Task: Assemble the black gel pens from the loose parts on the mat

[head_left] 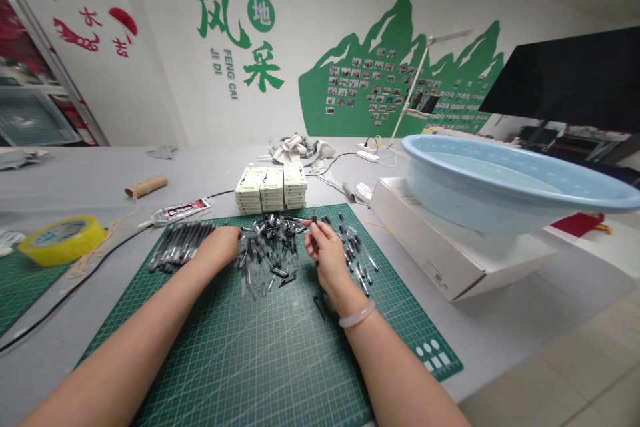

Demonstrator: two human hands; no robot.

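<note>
A green cutting mat (260,360) lies in front of me with a heap of black and clear pen parts (267,250) at its far middle. My left hand (220,243) rests with fingers curled on the left edge of that heap, beside a row of black pens (180,243). Whether it holds anything is hidden. My right hand (325,250) is raised just right of the heap, its fingers pinched on a small black pen part (314,219). More loose pen pieces (357,260) lie scattered to the right of that hand.
Stacked white and green boxes (273,190) stand behind the mat. A glue tube (183,211), a cardboard roll (147,185) and yellow tape (63,238) lie to the left. At the right a light blue basin (500,180) sits on a white box (445,247).
</note>
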